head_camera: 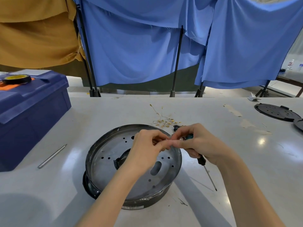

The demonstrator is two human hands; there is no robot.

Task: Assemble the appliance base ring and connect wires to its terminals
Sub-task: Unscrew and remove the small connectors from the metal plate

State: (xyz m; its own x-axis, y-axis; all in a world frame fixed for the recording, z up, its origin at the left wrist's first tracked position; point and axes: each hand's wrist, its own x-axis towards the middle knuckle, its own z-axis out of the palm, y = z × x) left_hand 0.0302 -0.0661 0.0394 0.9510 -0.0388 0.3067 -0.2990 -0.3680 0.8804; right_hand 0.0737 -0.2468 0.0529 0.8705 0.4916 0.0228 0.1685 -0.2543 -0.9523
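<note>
Screwdriver (201,160) sits gripped in right hand (202,142); left hand (147,145) pinches wire (166,139).

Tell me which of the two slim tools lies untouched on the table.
The silver rod beside the blue toolbox; the right hand grips the screwdriver.

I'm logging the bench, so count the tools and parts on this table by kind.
Base ring: 1
Screwdriver: 1
Metal rod: 1
Toolbox: 1
Tape roll: 1
Black lids: 2, one cut off by the frame edge
Wire bunch: 1, strands too tangled to count
Small black part: 1, half hidden
Total: 9
</note>
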